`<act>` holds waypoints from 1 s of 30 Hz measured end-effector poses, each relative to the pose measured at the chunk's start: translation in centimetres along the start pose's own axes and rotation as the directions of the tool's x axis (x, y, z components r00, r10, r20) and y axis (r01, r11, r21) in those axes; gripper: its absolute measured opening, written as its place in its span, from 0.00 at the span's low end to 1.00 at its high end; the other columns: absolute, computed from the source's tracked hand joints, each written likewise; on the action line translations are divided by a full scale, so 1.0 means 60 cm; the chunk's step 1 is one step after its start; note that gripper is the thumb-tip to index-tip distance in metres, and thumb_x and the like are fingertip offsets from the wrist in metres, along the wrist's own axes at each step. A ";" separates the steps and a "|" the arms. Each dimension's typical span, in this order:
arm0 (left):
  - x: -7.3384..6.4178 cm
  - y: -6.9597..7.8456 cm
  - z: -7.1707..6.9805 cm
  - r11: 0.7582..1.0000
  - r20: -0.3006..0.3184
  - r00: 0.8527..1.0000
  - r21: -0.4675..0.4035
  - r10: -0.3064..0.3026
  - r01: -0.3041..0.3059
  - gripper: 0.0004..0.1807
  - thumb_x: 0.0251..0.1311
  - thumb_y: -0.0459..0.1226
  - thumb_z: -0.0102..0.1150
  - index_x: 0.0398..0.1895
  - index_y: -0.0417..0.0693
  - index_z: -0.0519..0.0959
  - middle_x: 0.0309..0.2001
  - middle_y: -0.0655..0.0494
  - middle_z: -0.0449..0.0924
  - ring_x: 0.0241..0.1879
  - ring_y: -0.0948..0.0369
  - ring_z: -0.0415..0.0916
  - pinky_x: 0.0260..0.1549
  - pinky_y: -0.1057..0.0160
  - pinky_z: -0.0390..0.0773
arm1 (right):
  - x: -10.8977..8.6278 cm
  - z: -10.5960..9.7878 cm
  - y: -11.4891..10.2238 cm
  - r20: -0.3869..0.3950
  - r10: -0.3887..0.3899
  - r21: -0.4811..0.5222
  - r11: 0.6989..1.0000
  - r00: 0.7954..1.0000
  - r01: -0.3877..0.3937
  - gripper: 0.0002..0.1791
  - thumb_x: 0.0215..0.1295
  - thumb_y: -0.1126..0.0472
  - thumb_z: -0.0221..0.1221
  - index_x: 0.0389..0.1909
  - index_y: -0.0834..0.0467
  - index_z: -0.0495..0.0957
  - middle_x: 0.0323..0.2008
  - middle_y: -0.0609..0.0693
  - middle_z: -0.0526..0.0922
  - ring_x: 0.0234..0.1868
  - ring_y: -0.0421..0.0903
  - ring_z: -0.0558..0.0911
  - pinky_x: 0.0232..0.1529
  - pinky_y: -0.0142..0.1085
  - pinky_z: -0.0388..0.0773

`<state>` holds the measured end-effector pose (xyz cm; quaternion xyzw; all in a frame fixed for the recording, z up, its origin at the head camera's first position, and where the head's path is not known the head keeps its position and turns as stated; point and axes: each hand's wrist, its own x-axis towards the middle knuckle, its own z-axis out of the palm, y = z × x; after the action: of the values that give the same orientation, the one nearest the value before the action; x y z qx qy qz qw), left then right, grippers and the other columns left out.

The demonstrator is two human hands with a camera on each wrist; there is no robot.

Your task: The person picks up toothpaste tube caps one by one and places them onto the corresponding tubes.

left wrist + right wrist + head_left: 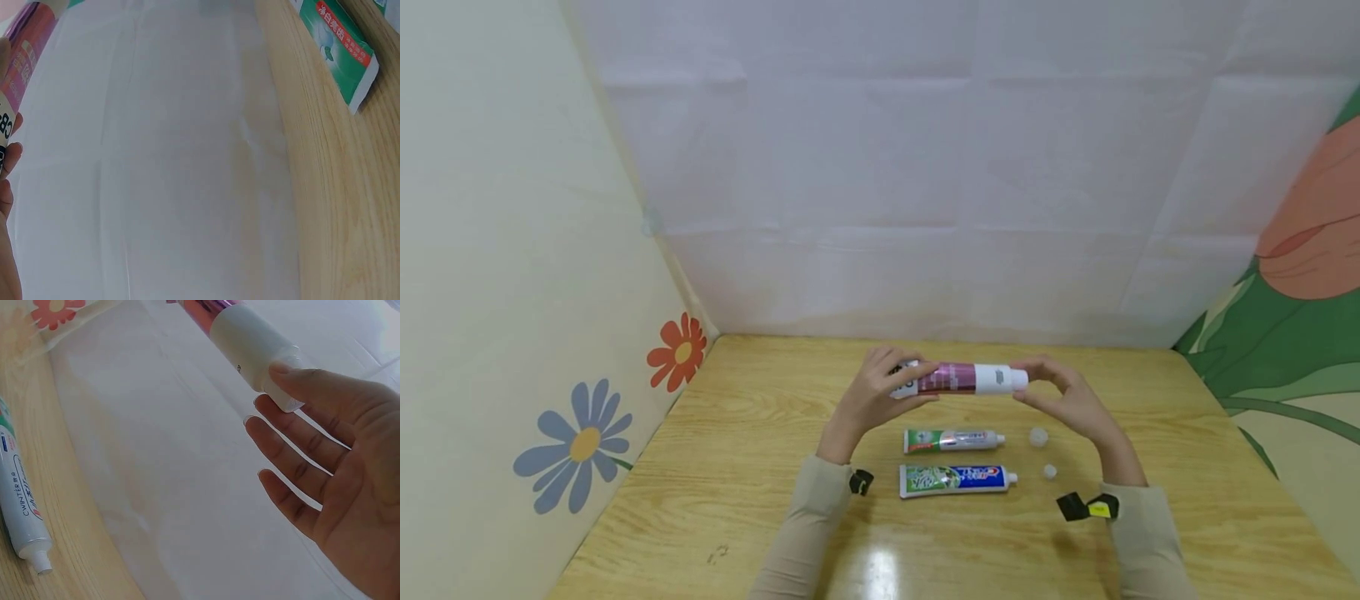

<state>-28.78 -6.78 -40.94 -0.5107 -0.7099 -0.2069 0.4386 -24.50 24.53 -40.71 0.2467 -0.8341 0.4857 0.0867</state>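
A purple and white toothpaste tube (957, 378) is held level above the table. My left hand (871, 393) grips its tail end, while my right hand (1073, 403) pinches the white cap (1019, 380) at the other end. In the right wrist view, the thumb presses on the cap (286, 390) with fingers behind it, and the other fingers are spread. Below lie a small green and silver toothpaste tube (962, 441) and a larger green and blue toothpaste tube (955, 481), both with bare nozzles pointing right.
Two loose caps, a larger translucent cap (1038, 437) and a smaller white cap (1050, 472), lie right of the tubes on the wooden table (760, 467). White sheeting (880, 183) hangs behind the table. Walls with painted flowers stand at both sides.
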 end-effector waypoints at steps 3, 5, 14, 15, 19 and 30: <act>0.000 0.000 0.001 1.000 0.001 1.000 0.002 0.000 0.000 0.27 0.44 0.48 0.70 0.51 0.53 0.79 0.42 0.54 0.76 0.37 0.61 0.70 0.38 0.62 0.70 | 0.000 -0.001 0.003 -0.002 -0.004 0.000 1.000 1.000 0.004 0.18 0.59 0.62 0.62 0.51 0.54 0.76 0.46 0.49 0.78 0.46 0.38 0.74 0.55 0.62 0.61; 0.000 0.001 0.001 1.000 0.003 1.000 0.002 -0.001 0.001 0.27 0.44 0.48 0.70 0.51 0.53 0.79 0.42 0.54 0.76 0.37 0.61 0.70 0.38 0.61 0.70 | -0.001 -0.001 0.004 -0.001 -0.004 0.004 1.000 1.000 0.004 0.18 0.59 0.62 0.62 0.51 0.54 0.76 0.46 0.48 0.79 0.46 0.38 0.74 0.55 0.62 0.61; -0.002 0.002 0.001 1.000 0.012 1.000 0.007 -0.011 0.011 0.29 0.40 0.47 0.73 0.51 0.54 0.79 0.42 0.55 0.76 0.39 0.61 0.71 0.40 0.61 0.70 | -0.003 -0.003 -0.004 0.006 -0.014 -0.001 1.000 1.000 0.014 0.17 0.59 0.63 0.62 0.50 0.55 0.77 0.45 0.49 0.80 0.47 0.35 0.74 0.55 0.62 0.61; -0.002 0.002 0.002 1.000 0.014 1.000 0.009 -0.013 0.012 0.29 0.40 0.47 0.73 0.51 0.54 0.79 0.42 0.55 0.76 0.39 0.61 0.71 0.40 0.61 0.70 | -0.004 -0.003 -0.005 0.007 -0.014 -0.004 1.000 1.000 0.014 0.17 0.59 0.63 0.62 0.50 0.55 0.77 0.46 0.50 0.80 0.48 0.34 0.74 0.55 0.62 0.61; -0.004 0.003 0.001 1.000 0.018 1.000 0.010 -0.018 0.018 0.30 0.39 0.46 0.73 0.51 0.54 0.79 0.42 0.55 0.76 0.39 0.61 0.71 0.39 0.61 0.70 | -0.004 -0.003 -0.008 0.013 -0.016 -0.019 1.000 1.000 0.017 0.16 0.59 0.63 0.62 0.50 0.57 0.77 0.47 0.52 0.80 0.49 0.33 0.73 0.54 0.62 0.62; -0.005 -0.001 0.003 1.000 0.016 1.000 0.003 -0.018 0.018 0.27 0.45 0.48 0.70 0.51 0.54 0.79 0.42 0.54 0.77 0.38 0.61 0.72 0.40 0.60 0.70 | -0.001 0.001 -0.002 0.011 0.014 -0.067 0.998 1.000 -0.013 0.18 0.60 0.59 0.61 0.52 0.54 0.76 0.45 0.49 0.80 0.48 0.38 0.74 0.53 0.58 0.64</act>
<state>-28.88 -6.80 -41.28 -0.5053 -0.7184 -0.2059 0.4315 -24.38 24.48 -40.68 0.2407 -0.8520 0.4567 0.0868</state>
